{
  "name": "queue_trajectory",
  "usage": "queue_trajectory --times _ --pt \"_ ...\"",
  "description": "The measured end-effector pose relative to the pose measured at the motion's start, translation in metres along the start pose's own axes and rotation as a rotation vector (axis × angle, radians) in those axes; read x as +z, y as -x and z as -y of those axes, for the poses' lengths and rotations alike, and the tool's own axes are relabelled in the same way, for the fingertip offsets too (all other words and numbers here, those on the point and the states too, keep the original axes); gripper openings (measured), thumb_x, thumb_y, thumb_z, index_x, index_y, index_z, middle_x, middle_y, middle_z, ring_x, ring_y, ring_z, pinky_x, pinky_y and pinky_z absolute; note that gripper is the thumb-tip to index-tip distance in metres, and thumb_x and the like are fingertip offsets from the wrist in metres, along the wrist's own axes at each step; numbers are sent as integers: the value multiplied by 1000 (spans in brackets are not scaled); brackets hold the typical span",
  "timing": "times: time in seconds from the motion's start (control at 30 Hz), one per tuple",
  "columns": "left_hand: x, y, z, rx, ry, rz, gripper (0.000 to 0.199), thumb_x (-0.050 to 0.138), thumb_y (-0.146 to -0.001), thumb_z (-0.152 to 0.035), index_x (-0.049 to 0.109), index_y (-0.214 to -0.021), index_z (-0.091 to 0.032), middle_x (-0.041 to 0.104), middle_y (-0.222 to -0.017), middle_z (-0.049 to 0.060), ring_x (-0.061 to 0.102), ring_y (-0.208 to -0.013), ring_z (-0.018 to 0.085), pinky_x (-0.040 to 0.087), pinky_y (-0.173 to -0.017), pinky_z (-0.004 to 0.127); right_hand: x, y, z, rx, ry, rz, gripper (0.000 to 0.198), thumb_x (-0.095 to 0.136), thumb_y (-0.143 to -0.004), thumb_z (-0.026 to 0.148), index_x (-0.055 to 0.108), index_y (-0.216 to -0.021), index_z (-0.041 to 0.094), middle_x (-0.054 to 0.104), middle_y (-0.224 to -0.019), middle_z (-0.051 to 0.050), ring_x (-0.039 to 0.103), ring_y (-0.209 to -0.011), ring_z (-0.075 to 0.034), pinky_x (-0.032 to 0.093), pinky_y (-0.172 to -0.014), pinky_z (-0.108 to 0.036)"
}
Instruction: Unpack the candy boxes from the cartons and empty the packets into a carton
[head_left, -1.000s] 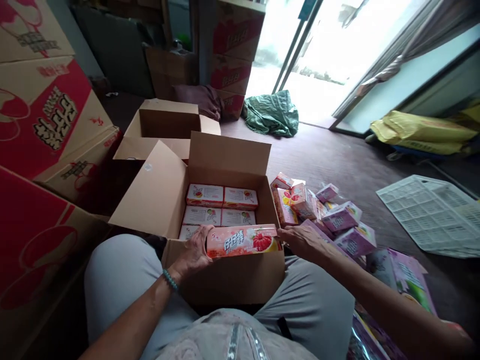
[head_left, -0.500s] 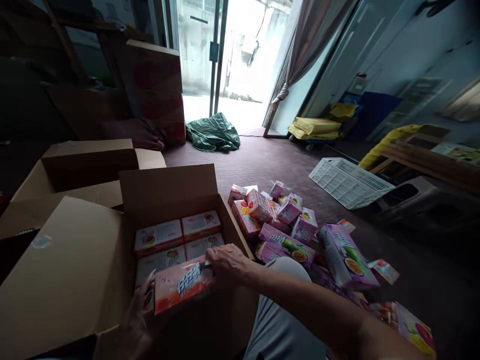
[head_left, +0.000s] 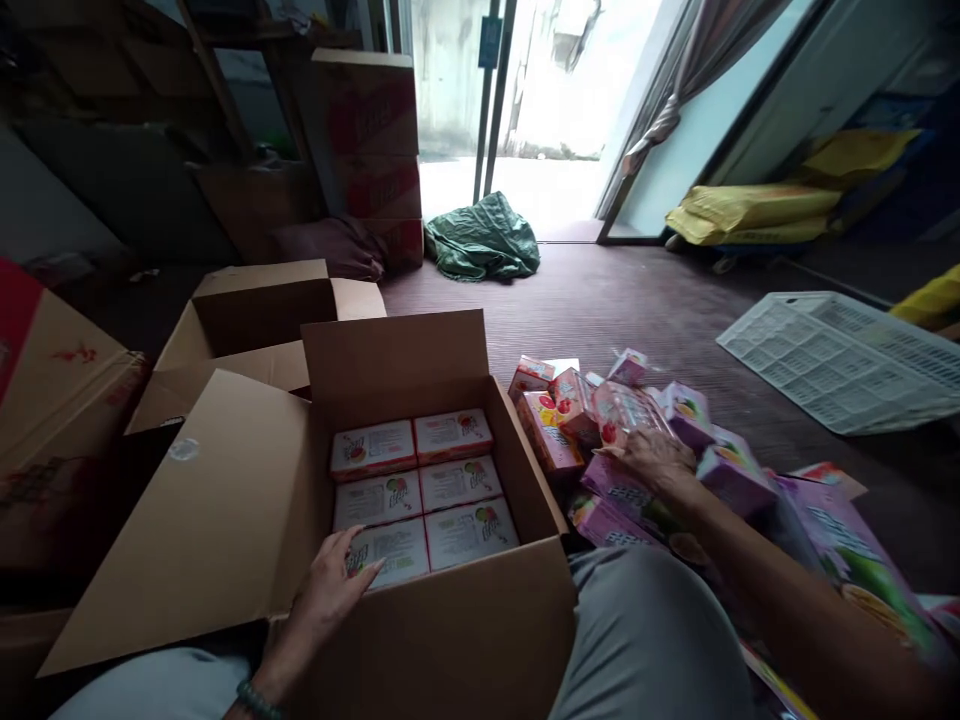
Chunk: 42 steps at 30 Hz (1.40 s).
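Between my knees stands an open cardboard carton (head_left: 442, 640), packed with small drink boxes (head_left: 459, 482) in rows, their pale printed sides up. My left hand (head_left: 330, 585) is open, its fingers spread over the near-left drink box (head_left: 397, 550). To the right of the carton, my right hand (head_left: 660, 462) reaches over a loose heap of boxes. Its fingers close on the near side of a pink box (head_left: 628, 408), which is blurred; the fingertips are partly hidden. Around it lie purple boxes (head_left: 626, 485) with fruit pictures and an orange-pink box (head_left: 551, 430).
Another open carton (head_left: 255, 300) stands behind on the left, with a red-and-brown carton (head_left: 60, 420) beside it. A white plastic crate (head_left: 840, 360) lies on the floor at right. Further back are a green sack (head_left: 484, 238), stacked cartons (head_left: 375, 150) and yellow sacks (head_left: 750, 212).
The red drink box both hands held over the carton now sits in its near row. My right hand has moved right to the heap; my left has opened. The view has turned left.
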<state>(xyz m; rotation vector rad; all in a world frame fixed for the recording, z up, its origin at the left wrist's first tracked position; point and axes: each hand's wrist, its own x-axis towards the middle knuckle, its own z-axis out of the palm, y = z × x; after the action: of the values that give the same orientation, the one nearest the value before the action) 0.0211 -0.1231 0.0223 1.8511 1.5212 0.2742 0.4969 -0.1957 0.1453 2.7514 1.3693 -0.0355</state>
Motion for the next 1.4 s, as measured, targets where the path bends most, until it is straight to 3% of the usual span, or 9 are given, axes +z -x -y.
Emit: queue_trajectory --times 0.1,0.27,0.5,0.63,0.73,1.03,1.2,1.3,1.4 --pt "-7 -31 -7 61 -139 -8 58 54 -78 -54 58 -120 -14 60 -120 14 60 -107 30 49 -94 43 12 6 47 40 15 117 48 48 -91 55 65 -103 11 68 -97 -21 66 -93 -33 45 -74 -39" --pt "-1 -119 -46 271 -387 26 39 55 -85 -43 59 -112 -15 58 -118 14 55 -111 29 45 -96 40 29 25 118 -210 -153 100 39 45 -94 52 63 -103 19 71 -97 -12 68 -92 -26 45 -72 -32" --pt "80 -250 -94 318 -656 124 45 71 -74 -29 55 -113 -14 55 -123 16 48 -119 31 42 -95 37 58 7 99 -213 -156 93 26 47 -95 43 62 -96 21 71 -87 -6 68 -81 -22 40 -63 -29" --pt "130 -292 -90 296 -675 184 80 83 -60 -35 47 -128 -14 48 -134 18 42 -127 34 37 -101 39 58 3 89 -179 -147 79 25 51 -93 46 60 -90 22 70 -83 -4 68 -73 -21 38 -59 -29" --pt "145 -307 -82 270 -699 209 104 88 -45 -43 42 -133 -15 44 -136 20 38 -128 38 32 -105 45 58 3 90 -169 -153 123 25 53 -92 46 59 -91 22 71 -85 -3 68 -73 -21 37 -58 -30" --pt "147 -299 -75 265 -707 242 106 86 -38 -54 44 -126 -12 46 -132 22 41 -123 40 32 -103 52 55 3 96 -166 -182 120 25 54 -92 46 61 -96 23 72 -90 -4 69 -79 -21 39 -60 -29" --pt "153 -236 -72 365 -687 185 78 81 -60 -44 48 -121 -9 53 -119 19 48 -115 36 38 -98 46 49 4 100 -181 -197 155 25 50 -95 44 61 -99 22 71 -93 -4 68 -84 -20 41 -64 -28" --pt "162 -184 -54 567 -635 139 59 69 -74 -24 46 -127 -17 56 -118 15 52 -111 32 40 -96 47 48 5 102 -183 -204 169 24 49 -95 43 61 -98 22 71 -94 -5 67 -86 -19 41 -64 -27" --pt "166 -150 -32 678 -548 128 75 69 -68 -18 38 -136 -22 51 -131 15 47 -122 33 33 -105 52 51 6 101 -184 -202 162 21 49 -94 35 61 -106 22 71 -96 -6 67 -87 -19 42 -66 -26"
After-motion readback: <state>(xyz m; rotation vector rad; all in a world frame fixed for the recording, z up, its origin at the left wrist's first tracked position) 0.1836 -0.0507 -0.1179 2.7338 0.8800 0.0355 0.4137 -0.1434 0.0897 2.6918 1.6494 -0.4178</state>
